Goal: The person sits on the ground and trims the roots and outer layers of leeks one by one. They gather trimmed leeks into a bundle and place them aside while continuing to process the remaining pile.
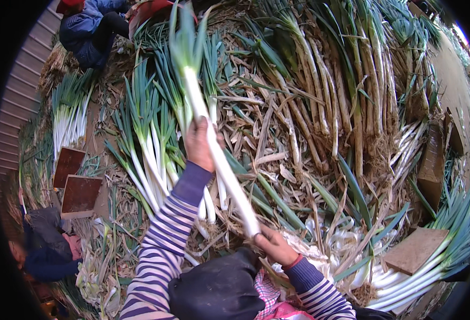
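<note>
My left hand (pixel 199 144) is closed around the white stalk of a large leek-like green onion (pixel 227 172), held slantwise with its green leaves towards the top. At the stalk's lower end is my right hand (pixel 276 245), its thumb and fingers at the root end; how firmly it grips is hard to tell. Beneath and left of my left arm lie peeled green onions (pixel 151 160) with white stalks. Right of the held stalk are dry husks and cut leaves (pixel 267 120). Unpeeled green onions (pixel 323 88) with brown stalks and roots lie beyond.
A wooden board (pixel 416 250) rests on peeled green onions (pixel 411 288) at lower right. Two brown boards (pixel 81 195) lie at left, near another bundle (pixel 69 116). A person in blue (pixel 85 32) sits at upper left, another person (pixel 51 248) at lower left. A cardboard box (pixel 431 172) stands at right.
</note>
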Available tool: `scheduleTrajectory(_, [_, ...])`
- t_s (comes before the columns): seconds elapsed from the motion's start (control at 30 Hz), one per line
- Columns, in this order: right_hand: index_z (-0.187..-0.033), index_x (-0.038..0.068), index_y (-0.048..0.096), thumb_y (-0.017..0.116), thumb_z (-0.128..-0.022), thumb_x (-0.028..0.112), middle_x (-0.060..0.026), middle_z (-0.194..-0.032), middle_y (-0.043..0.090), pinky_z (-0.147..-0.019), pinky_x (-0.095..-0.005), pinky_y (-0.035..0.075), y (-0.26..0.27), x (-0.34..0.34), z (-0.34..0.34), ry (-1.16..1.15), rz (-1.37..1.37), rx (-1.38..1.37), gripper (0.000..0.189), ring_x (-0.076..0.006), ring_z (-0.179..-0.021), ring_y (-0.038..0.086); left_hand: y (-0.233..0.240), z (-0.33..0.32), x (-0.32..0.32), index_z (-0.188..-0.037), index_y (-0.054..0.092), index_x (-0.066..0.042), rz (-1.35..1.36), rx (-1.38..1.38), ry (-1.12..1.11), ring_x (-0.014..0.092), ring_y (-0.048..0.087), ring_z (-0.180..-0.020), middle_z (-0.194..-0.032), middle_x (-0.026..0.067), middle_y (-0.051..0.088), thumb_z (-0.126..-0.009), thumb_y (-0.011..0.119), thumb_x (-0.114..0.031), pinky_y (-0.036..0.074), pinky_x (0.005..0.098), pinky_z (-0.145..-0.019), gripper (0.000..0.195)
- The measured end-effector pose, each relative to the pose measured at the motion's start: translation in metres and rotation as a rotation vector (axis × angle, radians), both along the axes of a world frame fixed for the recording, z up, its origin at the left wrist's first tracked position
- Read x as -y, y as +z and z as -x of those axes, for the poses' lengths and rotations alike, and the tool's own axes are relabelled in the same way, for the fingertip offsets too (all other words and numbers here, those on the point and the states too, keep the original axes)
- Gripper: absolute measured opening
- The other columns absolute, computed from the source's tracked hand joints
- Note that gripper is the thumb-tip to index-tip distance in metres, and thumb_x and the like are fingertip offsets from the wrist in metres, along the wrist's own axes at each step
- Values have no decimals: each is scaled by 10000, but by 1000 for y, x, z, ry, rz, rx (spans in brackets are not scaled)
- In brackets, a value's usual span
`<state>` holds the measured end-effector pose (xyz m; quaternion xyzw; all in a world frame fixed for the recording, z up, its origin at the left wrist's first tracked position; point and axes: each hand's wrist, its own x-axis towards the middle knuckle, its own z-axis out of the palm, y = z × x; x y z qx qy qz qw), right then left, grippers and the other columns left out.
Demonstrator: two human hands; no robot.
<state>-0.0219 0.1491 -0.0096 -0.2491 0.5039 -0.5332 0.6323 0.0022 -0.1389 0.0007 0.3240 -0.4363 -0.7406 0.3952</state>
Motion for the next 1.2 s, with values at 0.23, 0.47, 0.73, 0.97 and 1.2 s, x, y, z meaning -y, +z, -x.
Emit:
scheduleTrajectory(0.23, [-1015,12,557,583,-813,173,-186,-908,570,-722,-376,461,-85,43,159,-554,-99,-1235,260,-306,-822,570,-101,-86,77,-1250,250,-16,664,1390,7,288,529,-834,-1006,194,487,-801,612,-195,441,326,-711,603])
scheduleTrajectory(0.47, [-1120,16,494,580,-809,200,-182,-921,586,-742,-435,466,-113,90,202,-23,-588,-1427,371,-351,-833,575,-137,-120,65,-1379,196,-34,645,1451,73,385,533,-1029,-1153,271,512,-763,666,-224,426,397,-882,798])
scheduleTrajectory(0.73, [-1020,-11,497,489,-875,278,2,-629,498,-432,-208,404,-10,12,130,-247,-116,-112,323,-84,-497,488,-105,-86,38,-1271,377,-80,710,1306,206,308,564,-916,-1070,187,548,-850,521,-310,468,408,-805,501])
scheduleTrajectory(0.97, [-1088,-1,469,502,-895,289,-30,-661,575,-561,-264,454,10,-77,26,390,-325,-25,350,-121,-517,543,-106,50,-39,-1143,465,-30,-591,329,-442,241,612,-776,-1033,162,606,-951,315,-412,525,406,-728,453])
scheduleTrajectory(1.2, [-1064,21,514,524,-874,350,-116,-753,606,-682,-327,471,19,-101,40,694,-137,-336,380,-224,-715,603,-66,48,-55,-954,579,-34,-763,-339,-223,203,603,-703,-807,87,595,-828,629,-185,540,348,-604,203])
